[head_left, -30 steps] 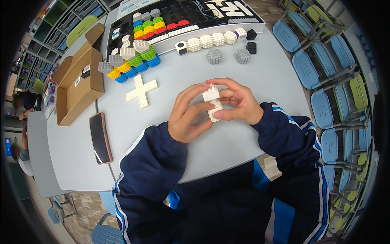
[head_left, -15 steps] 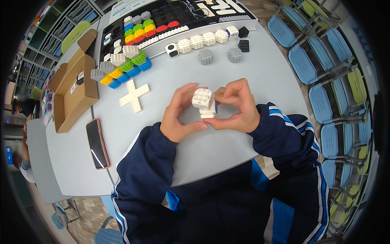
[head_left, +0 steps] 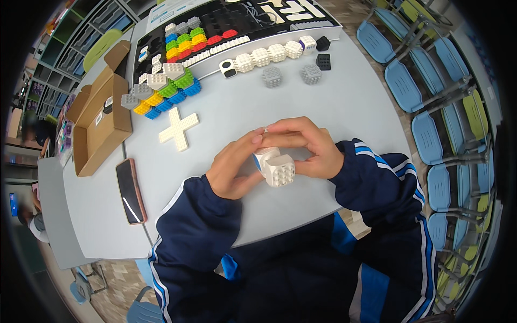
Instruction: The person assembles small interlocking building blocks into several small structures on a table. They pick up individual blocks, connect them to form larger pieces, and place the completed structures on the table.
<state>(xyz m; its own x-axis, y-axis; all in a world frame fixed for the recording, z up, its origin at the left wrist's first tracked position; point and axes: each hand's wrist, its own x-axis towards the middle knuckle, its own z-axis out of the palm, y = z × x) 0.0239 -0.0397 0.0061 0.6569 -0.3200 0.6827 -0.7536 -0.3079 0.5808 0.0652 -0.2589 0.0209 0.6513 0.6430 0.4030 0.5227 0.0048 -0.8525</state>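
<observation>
Between my two hands is a white studded building block (head_left: 279, 171) with a bit of blue on its left side. My left hand (head_left: 231, 166) closes on it from the left, fingertips meeting those of the other hand above it. From the right, my right hand (head_left: 312, 148) curls over the top, its thumb against the block's side. The hands cover the block's far part. Beyond them on the table lie two grey studded blocks (head_left: 272, 77) and a row of joined white blocks (head_left: 260, 56). A white cross-shaped plate (head_left: 179, 129) lies flat to the left.
Stacked coloured blocks (head_left: 161, 92) stand at the back left, before a black tray of parts (head_left: 218, 24). An open cardboard box (head_left: 99, 126) and a phone (head_left: 130, 191) sit at the left. Blue chairs (head_left: 404, 89) line the right side, beyond the table edge.
The white block has been turned over, its studded end now toward me and lower. My right hand's fingers have moved over its top to meet the left fingertips.
</observation>
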